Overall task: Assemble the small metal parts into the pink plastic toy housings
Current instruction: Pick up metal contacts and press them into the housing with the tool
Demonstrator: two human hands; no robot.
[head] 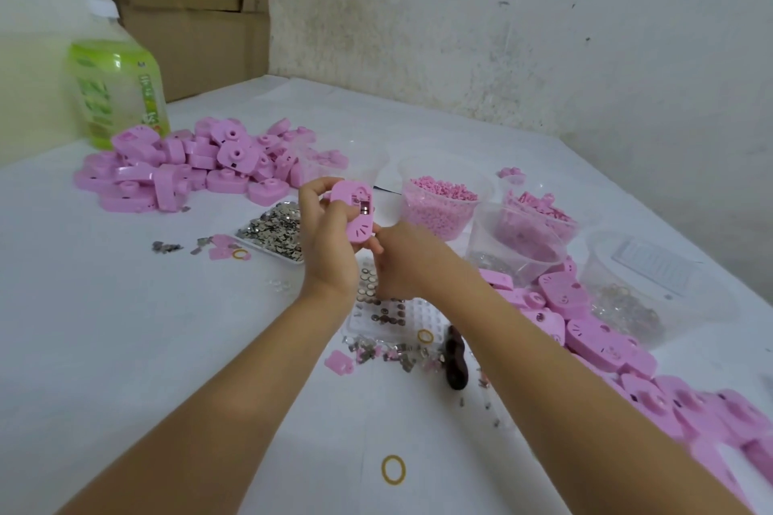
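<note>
Head view: mid-run, by my read. Left hand (326, 234) grips one pink housing (353, 217), raised off the table (167, 347) at centre frame, fingers curled round its left edge. A small window on the housing's face shows something dark and shiny. I cannot tell if a metal part is seated there.

Right hand (401, 263) meets the housing's lower edge with thumb and fingertips. I cannot tell whether it pinches a part or only steadies the piece.

Stock: tray of metal parts (276, 230) just left of the hands, well filled. Loose metal clips (389, 353) lie scattered below the hands, beside a blister tray of button cells (385, 305).

Upper-left heap of housings (188, 167) is large; the lower-right heap of housings (627, 347) runs to the frame edge. I cannot read which heap is finished. My judgement is that one unit is in hand and much work is left.
</note>
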